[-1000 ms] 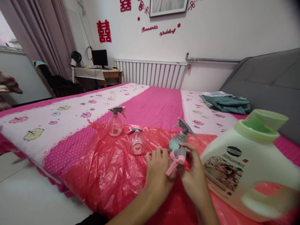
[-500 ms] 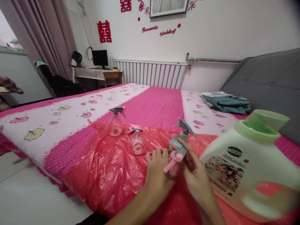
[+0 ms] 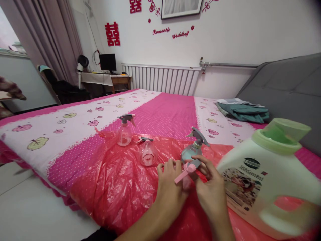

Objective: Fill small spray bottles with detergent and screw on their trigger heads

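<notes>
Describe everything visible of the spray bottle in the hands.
The small spray bottle has a grey sprayer head with a pink trigger sticking out leftward; its pinkish body is mostly hidden. It sits roughly upright over the red plastic sheet, with the left hand round the body and the right hand at the head.

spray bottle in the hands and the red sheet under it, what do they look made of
The spray bottle, gripped by the left hand and right hand, looks like plastic: an opaque pink trigger with a smooth, matte, moulded look. Its body is mostly hidden, so I cannot tell more. The red sheet seems to be thin plastic film: glossy, translucent, finely crinkled, with bright highlights.
</notes>
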